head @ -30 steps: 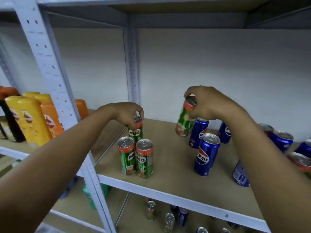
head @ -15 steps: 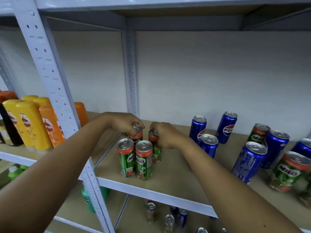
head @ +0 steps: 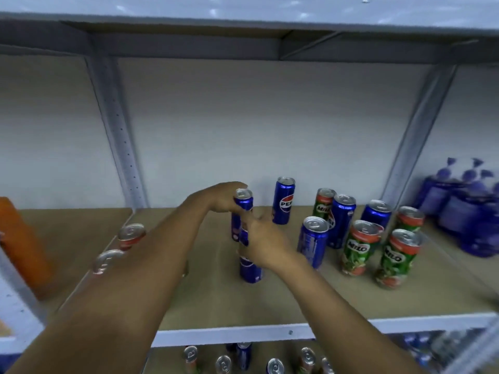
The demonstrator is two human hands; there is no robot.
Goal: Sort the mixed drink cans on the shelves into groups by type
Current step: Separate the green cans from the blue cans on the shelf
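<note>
- Left hand (head: 216,198): fingers curled around the top of a slim blue metal can (head: 241,211) standing upright mid-shelf; its label is hidden by the hand.
- Right hand (head: 263,242): closed around the upper half of a second slim blue can (head: 249,268), just in front of the first; its label is blurred, a white-and-red roundel partly showing.
- Behind them, a blue can lettered "PEP" (head: 282,202) stands alone near the back wall.
- To the right, a mixed cluster: three blue cans (head: 313,242) among four green-and-red cans marked "MILO" (head: 359,248), all upright with silver tops.
- To the left, behind the left forearm, two silver can tops with red rims (head: 131,234), blurred.
- All stand on the brown board shelf with a white metal edge (head: 351,300).
- Far left: an orange plastic bottle (head: 21,244). Far right: blurred blue-purple bottles (head: 464,206).
- Lower shelf: more can tops (head: 222,363), brands unreadable.
</note>
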